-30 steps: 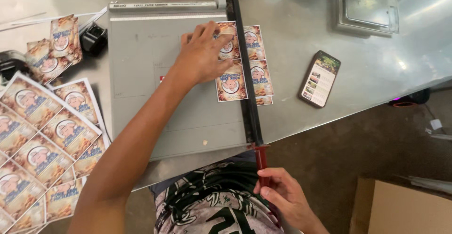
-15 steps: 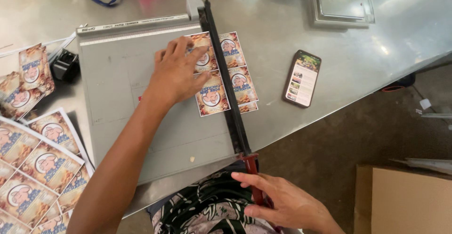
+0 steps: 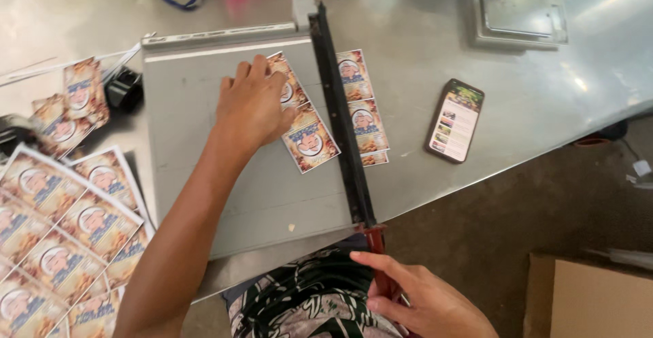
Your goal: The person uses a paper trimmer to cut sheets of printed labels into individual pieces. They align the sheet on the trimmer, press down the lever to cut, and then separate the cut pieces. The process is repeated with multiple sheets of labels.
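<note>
Red-handled and lowered, the cutter's blade arm [image 3: 342, 124] is gripped at its near end by the right hand [image 3: 415, 297], fingers curled round the handle. Left hand [image 3: 253, 103] lies flat, fingers spread, forearm stretched across the grey paper cutter [image 3: 224, 175], pressing a printed card strip [image 3: 303, 124] against the blade. Cut-off cards [image 3: 360, 107] lie just beyond it on the steel table [image 3: 422, 32], a phone [image 3: 455, 120] nearby.

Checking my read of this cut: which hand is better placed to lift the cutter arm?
Right. The right hand already grips the cutter handle; the left hand is pressing the printed strip on the board.
</note>
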